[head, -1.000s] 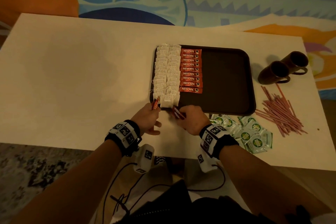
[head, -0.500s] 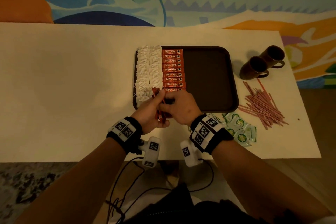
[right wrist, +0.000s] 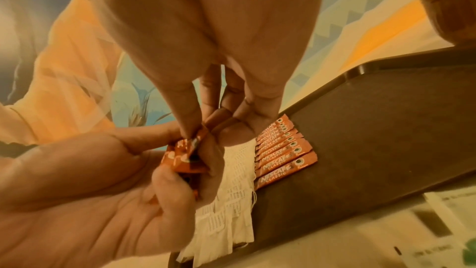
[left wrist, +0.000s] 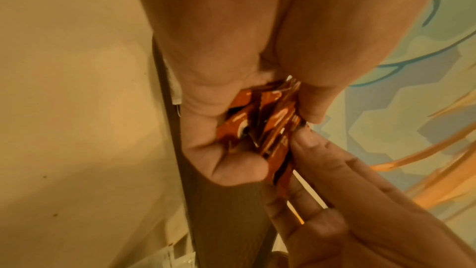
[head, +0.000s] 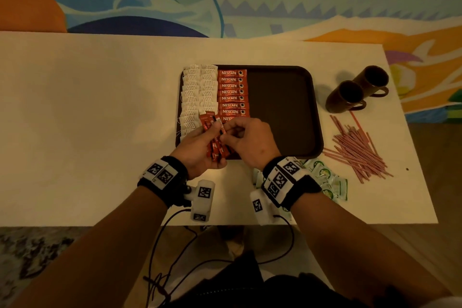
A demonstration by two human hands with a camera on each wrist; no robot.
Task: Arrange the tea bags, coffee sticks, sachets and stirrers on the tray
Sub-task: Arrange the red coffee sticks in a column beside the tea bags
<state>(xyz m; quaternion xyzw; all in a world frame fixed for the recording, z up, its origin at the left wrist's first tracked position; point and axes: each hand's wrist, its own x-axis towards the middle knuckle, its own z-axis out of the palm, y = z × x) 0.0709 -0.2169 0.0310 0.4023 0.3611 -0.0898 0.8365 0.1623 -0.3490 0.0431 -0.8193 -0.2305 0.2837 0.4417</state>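
Both hands have come together over the tray's (head: 316, 117) near edge. Left hand (head: 197, 147) holds spare coffee sticks (head: 215, 144); right hand (head: 252, 141) pinches one, readying the next placement.

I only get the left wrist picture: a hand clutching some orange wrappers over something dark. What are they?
Observer: They are coffee sticks. A row of the same kind, already laid on the tray, reads Nescafe Classic.
Visitor: And whose fingers come in at the lower right?
Observer: The person's right hand. Its thumb and forefinger pinch the top end of one stick in the bundle that the left hand holds.
Visitor: Is anything not on the tray yet?
Observer: Yes. Pink stirrers and green sachets lie on the table, off the tray's right and near sides.
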